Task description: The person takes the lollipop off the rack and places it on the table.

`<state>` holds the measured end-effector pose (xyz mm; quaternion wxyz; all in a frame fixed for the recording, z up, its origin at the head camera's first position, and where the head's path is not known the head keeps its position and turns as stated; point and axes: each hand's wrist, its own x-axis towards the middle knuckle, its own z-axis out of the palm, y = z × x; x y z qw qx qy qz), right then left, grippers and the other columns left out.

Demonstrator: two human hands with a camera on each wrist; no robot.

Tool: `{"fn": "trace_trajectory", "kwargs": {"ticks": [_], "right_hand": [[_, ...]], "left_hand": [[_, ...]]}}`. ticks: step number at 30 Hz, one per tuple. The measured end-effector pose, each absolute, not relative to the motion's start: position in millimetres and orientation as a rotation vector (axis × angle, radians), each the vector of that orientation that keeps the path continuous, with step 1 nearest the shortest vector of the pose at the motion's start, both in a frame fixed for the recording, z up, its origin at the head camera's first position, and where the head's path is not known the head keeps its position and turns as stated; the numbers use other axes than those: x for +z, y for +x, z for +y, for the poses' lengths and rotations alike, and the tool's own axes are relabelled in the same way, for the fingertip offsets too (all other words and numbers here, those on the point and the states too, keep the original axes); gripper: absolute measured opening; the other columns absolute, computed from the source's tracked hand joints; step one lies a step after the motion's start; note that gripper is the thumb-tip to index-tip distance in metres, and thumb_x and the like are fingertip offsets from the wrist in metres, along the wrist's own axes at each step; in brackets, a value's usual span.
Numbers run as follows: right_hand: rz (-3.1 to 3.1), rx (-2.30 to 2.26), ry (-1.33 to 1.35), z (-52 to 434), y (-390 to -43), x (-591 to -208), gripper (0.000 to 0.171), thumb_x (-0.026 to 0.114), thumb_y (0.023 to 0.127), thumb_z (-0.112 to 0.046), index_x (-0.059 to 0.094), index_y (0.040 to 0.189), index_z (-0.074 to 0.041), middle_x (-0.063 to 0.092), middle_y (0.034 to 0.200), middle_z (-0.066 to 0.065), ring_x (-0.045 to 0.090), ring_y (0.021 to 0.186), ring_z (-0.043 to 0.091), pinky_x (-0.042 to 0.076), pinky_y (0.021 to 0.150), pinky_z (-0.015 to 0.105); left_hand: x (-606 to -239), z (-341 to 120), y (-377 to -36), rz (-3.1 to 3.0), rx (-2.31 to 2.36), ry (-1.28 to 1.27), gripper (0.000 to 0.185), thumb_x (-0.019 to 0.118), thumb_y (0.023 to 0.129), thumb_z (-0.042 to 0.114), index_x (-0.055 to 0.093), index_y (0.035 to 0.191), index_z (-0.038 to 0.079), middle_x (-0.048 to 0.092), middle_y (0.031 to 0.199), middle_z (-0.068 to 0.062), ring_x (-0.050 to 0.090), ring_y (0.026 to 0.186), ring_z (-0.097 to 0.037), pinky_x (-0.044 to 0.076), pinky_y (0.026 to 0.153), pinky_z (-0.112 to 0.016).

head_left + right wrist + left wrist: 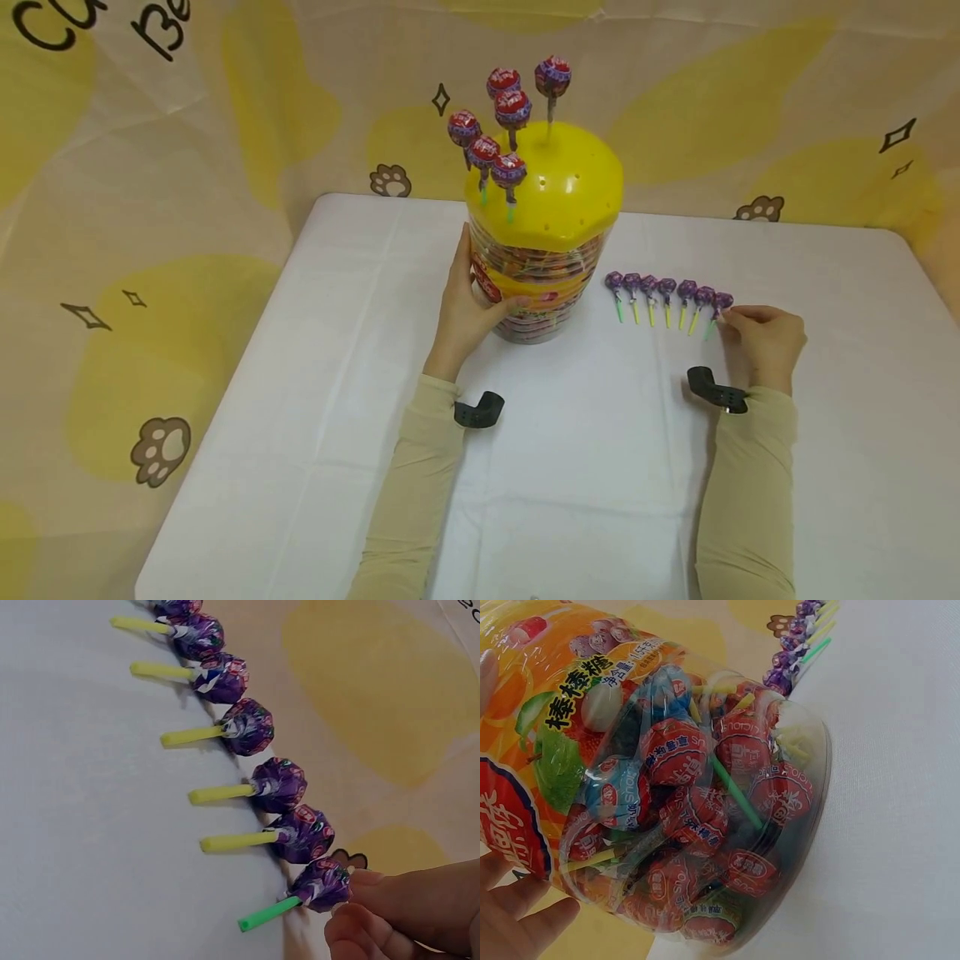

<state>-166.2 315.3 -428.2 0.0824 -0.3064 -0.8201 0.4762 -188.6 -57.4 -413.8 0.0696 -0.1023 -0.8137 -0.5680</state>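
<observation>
A clear plastic jar [540,287] full of wrapped lollipops stands on the table under a yellow lid [581,187]. Several purple-and-red lollipops [513,108] stand upright in holes on the lid, mostly at its left. My left hand [463,312] grips the jar's left side, thumb across the front label. In the left wrist view the fingers [517,911] lie against the label. To the right of the jar, a row of purple lollipops [250,727] lies on the table. My right hand [768,337] pinches the head of the rightmost, green-stick lollipop [321,885].
A white cloth covers the table [585,467], and its back edge meets a yellow patterned backdrop [675,125]. Each wrist wears a black device [480,410] over a beige sleeve [408,492]. Small unused holes dot the lid's right and front parts.
</observation>
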Motion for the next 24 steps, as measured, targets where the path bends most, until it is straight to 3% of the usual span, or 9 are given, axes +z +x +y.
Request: {"fn": "trace_trajectory", "kwargs": {"ticks": [3, 7, 11, 15, 24], "right_hand": [[-2.206, 1.664, -0.886, 311.8, -167.1, -422.5, 0.009, 0.068, 0.084, -0.003, 0.074, 0.081, -0.009, 0.059, 0.056, -0.02, 0.057, 0.055, -0.005, 0.047, 0.061, 0.006], [-1.907, 1.884, -0.787, 302.7, -169.4, -412.9, 0.017, 0.069, 0.082, 0.004, 0.071, 0.073, -0.011, 0.064, 0.066, -0.007, 0.063, 0.055, 0.004, 0.052, 0.057, 0.012], [-1.759, 1.945, -0.625, 290.0, -170.2, -401.1, 0.005, 0.07, 0.08, 0.004, 0.073, 0.082, 0.0, 0.067, 0.072, 0.0, 0.065, 0.058, 0.009, 0.054, 0.06, 0.015], [-1.578, 2.036, -0.389, 270.0, -171.3, -384.0, 0.012, 0.073, 0.076, 0.009, 0.07, 0.087, 0.012, 0.068, 0.073, 0.01, 0.065, 0.057, 0.016, 0.056, 0.061, 0.02], [-1.55, 2.066, 0.005, 204.7, -171.3, -334.8, 0.024, 0.077, 0.075, 0.002, 0.068, 0.092, 0.016, 0.068, 0.08, 0.017, 0.065, 0.065, 0.024, 0.057, 0.069, 0.025]], "left_hand": [[-412.3, -58.2, -187.9, -2.452, -1.707, -0.307, 0.106, 0.078, 0.079, 0.028, 0.003, 0.153, 0.018, 0.017, 0.156, -0.004, 0.022, 0.14, -0.02, 0.027, 0.112, -0.04], [-410.0, -58.9, -186.8, -2.449, -1.701, -0.305, 0.106, 0.078, 0.079, 0.028, 0.004, 0.153, 0.018, 0.016, 0.156, -0.005, 0.021, 0.141, -0.021, 0.027, 0.113, -0.04], [-409.5, -59.3, -186.2, -2.456, -1.705, -0.293, 0.106, 0.078, 0.079, 0.028, 0.004, 0.153, 0.018, 0.016, 0.156, -0.004, 0.02, 0.141, -0.02, 0.026, 0.113, -0.04], [-409.8, -59.5, -185.9, -2.466, -1.699, -0.287, 0.105, 0.077, 0.079, 0.029, 0.003, 0.153, 0.019, 0.017, 0.156, -0.004, 0.022, 0.14, -0.02, 0.027, 0.112, -0.039], [-411.4, -58.5, -185.3, -2.46, -1.718, -0.293, 0.105, 0.078, 0.079, 0.03, 0.004, 0.153, 0.021, 0.018, 0.156, -0.003, 0.023, 0.14, -0.02, 0.026, 0.113, -0.041]]}}
